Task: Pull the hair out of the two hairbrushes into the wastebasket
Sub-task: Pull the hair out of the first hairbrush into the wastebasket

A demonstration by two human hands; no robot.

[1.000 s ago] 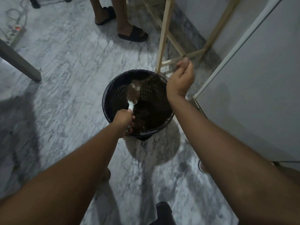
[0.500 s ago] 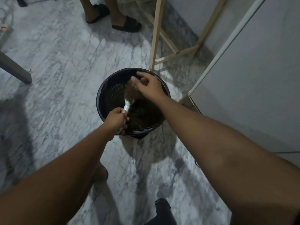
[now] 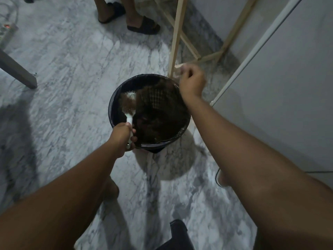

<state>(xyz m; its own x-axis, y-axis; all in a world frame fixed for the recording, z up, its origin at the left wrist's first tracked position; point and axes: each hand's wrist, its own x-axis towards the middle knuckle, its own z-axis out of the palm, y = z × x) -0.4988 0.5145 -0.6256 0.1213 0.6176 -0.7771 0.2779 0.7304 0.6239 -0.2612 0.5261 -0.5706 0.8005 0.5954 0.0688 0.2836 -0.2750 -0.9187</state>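
The left hand [image 3: 122,137] is clenched around the white handle of a hairbrush [image 3: 129,107], holding it out over the black wastebasket [image 3: 115,98]. From that grip the brush reaches up and away, its oval head sitting inside the near-left part of the basket's opening, bristles facing up and matted with brown hair [image 3: 128,103] across the middle; pale bristle tips show at the far end of the head. Just to the right of the gripped handle, down in the basket, lies a dark heap of hair against the mesh wall and the black liner.

The right hand [image 3: 191,82] is raised above the far-right rim of the basket, well apart from the brush head, fingers curled in toward the thumb. It is blurred — I cannot tell whether anything is pinched in it.

Beyond the right hand stands a pale wooden frame [image 3: 175,36], one leg coming down just behind the basket's far edge. To the right of that hand runs a white cabinet [image 3: 281,73]. Farther off, past the basket, another person's feet in dark sandals [image 3: 143,25] stand on the grey marble floor [image 3: 68,56] — and well to the left of the holding hand a grey furniture leg [image 3: 17,70] slants down to the floor
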